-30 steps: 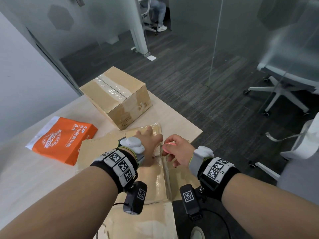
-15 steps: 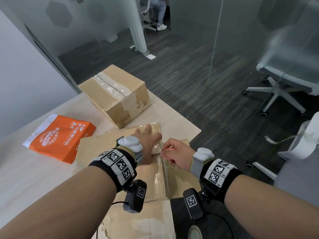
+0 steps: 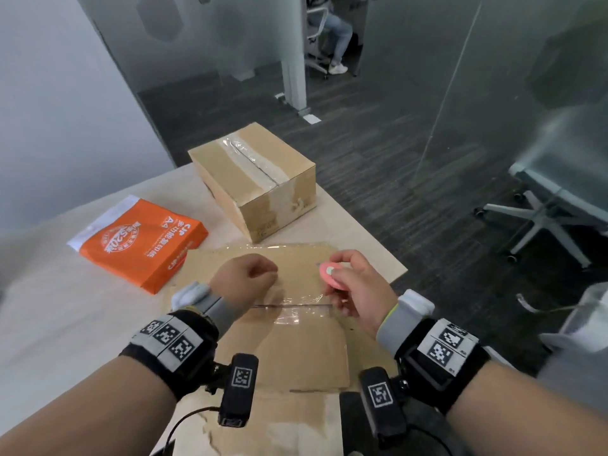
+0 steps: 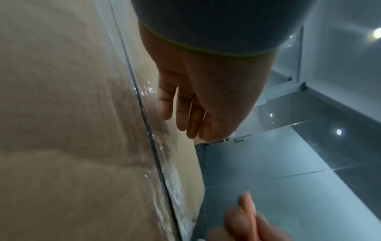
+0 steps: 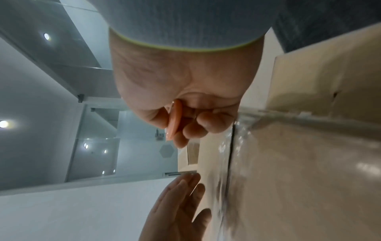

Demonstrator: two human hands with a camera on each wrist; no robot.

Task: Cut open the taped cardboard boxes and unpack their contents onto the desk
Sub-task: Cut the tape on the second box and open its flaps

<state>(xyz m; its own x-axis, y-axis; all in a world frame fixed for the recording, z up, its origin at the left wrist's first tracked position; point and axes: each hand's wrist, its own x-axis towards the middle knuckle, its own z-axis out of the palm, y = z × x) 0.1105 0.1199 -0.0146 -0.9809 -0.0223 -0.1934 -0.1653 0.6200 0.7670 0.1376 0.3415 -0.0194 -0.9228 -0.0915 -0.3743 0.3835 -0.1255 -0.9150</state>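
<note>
At the bottom of the head view both forearms hide much of the near cardboard box (image 3: 306,350), whose lower part is cut off by the frame edge and whose taped seam (image 3: 296,305) shows as a thin dark line between the two hands. Just above that seam at centre, the left hand (image 3: 245,281) hovers with fingers straight and holding nothing, while the right hand (image 3: 357,287) pinches a small pink round cutter (image 3: 330,274), its blade too small to make out. Farther up the desk (image 3: 49,307), a second taped box (image 3: 256,179) sits closed at upper centre, an orange A4 paper ream (image 3: 141,240) to its left.
</note>
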